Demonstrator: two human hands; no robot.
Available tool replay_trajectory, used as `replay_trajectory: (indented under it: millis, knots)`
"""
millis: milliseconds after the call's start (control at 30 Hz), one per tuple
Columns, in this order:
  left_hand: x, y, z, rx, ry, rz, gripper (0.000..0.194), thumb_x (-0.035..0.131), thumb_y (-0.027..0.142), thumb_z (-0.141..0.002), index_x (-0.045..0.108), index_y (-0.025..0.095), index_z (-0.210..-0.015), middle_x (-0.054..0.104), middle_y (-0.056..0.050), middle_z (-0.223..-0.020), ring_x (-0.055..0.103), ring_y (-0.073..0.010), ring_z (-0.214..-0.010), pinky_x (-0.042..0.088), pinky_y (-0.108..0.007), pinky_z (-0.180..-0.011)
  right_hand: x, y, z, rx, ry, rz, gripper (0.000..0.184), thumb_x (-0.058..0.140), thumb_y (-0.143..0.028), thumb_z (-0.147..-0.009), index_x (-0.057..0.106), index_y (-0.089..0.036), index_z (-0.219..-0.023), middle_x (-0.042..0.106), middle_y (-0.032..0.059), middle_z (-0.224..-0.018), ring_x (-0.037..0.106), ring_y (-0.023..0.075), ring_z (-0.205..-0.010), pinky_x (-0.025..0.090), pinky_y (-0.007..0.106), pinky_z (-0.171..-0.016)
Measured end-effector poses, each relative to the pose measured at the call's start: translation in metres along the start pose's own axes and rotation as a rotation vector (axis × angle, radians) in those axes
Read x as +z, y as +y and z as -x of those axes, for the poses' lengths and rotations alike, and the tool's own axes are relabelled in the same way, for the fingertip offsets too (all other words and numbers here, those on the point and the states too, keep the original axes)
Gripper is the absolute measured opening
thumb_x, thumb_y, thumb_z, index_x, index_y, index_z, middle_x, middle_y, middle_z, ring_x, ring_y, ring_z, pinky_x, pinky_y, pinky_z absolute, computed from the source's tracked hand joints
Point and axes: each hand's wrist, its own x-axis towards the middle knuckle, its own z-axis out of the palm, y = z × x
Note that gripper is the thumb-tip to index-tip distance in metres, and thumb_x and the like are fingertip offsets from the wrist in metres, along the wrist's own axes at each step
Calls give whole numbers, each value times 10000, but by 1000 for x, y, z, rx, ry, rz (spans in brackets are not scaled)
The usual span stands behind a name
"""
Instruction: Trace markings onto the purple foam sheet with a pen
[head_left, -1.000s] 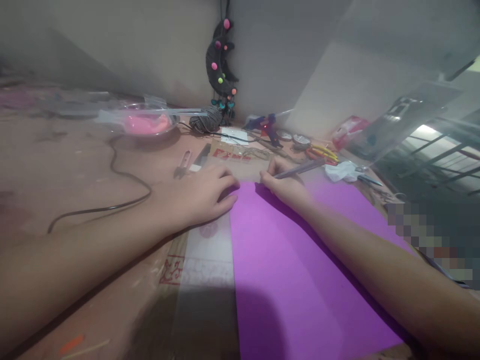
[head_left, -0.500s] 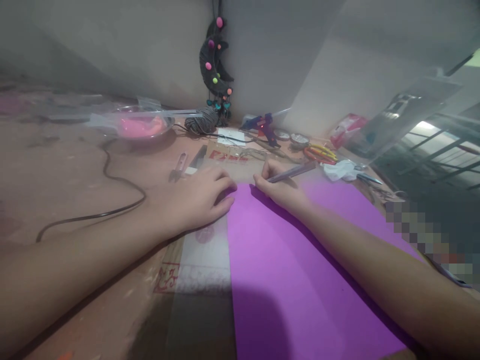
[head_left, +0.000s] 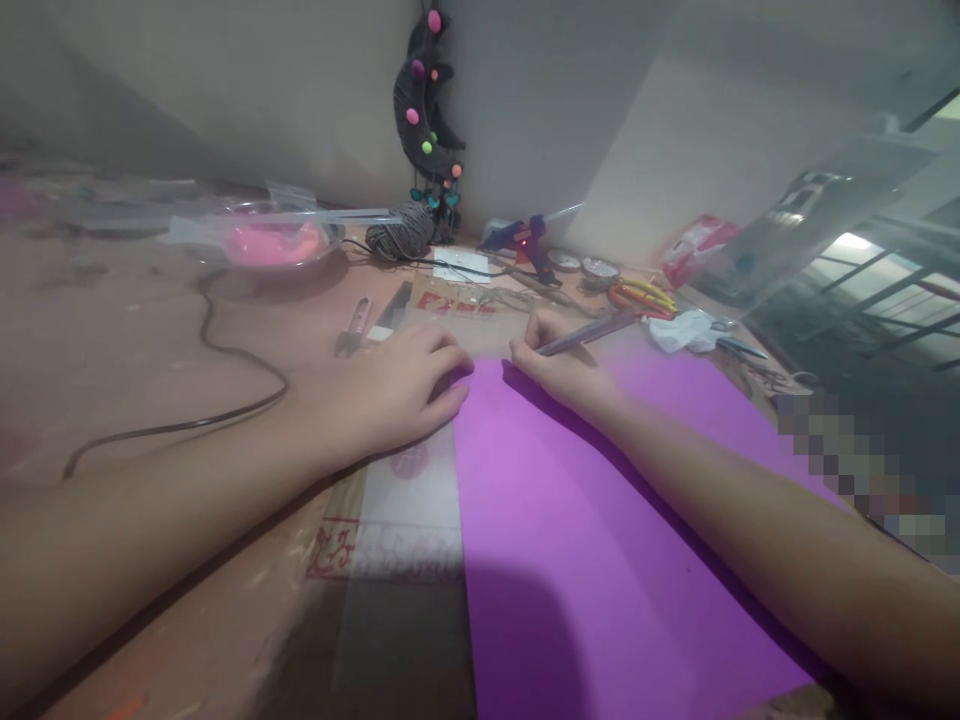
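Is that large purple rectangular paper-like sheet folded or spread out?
Spread out: the sheet lies flat beneath the right hand, no fold visible in its exposed part.

I count two hands, one pen, one purple sheet, one yarn ball.

Purple sheet — smooth, lying flat; slim dark pen — held slanted near sheet's far edge.

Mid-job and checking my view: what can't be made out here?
In the head view:
Tip of the pen: hidden by the right hand.
Near edge of the sheet: partly cut off by the picture's bottom.
Sheet under the right forearm: hidden by it.
Red print: too blurred to read.
Right-side pixelated patch: masks whatever is behind it.
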Motion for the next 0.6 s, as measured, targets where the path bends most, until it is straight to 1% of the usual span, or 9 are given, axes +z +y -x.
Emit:
replay_trajectory:
  millis: [167,367,600]
  knots:
    - [1,-1,0,4,-1,-14,350,478,445,-1072,701,216,-1214,655,-112,-1196,621,-296,-1168,521,-490,-1047,-2,-4,3,36,-20,-3,308,654,-310,-847,401,-257,-679,486,-54,-600,460,139,-606,351,311,-614]
    - [0,-1,0,-7,6,11,328,493,441,-1067,707,230,-1197,661,-107,-1197,625,-295,-1170,514,-491,-1066,-2,-1,4,38,-49,-43,304,652,-342,-858,409,-258,-696,486,-51,-608,462,145,-619,333,305,-604]
    - [0,-1,1,-9,-7,1,355,487,447,-1067,703,217,-1229,657,-116,-1215,633,-305,-1172,507,-522,-1086,1,2,-1,-8,-16,-2,294,611,-215,-815,366,-257,-657,411,-68,-617,408,129,-607,311,317,-605]
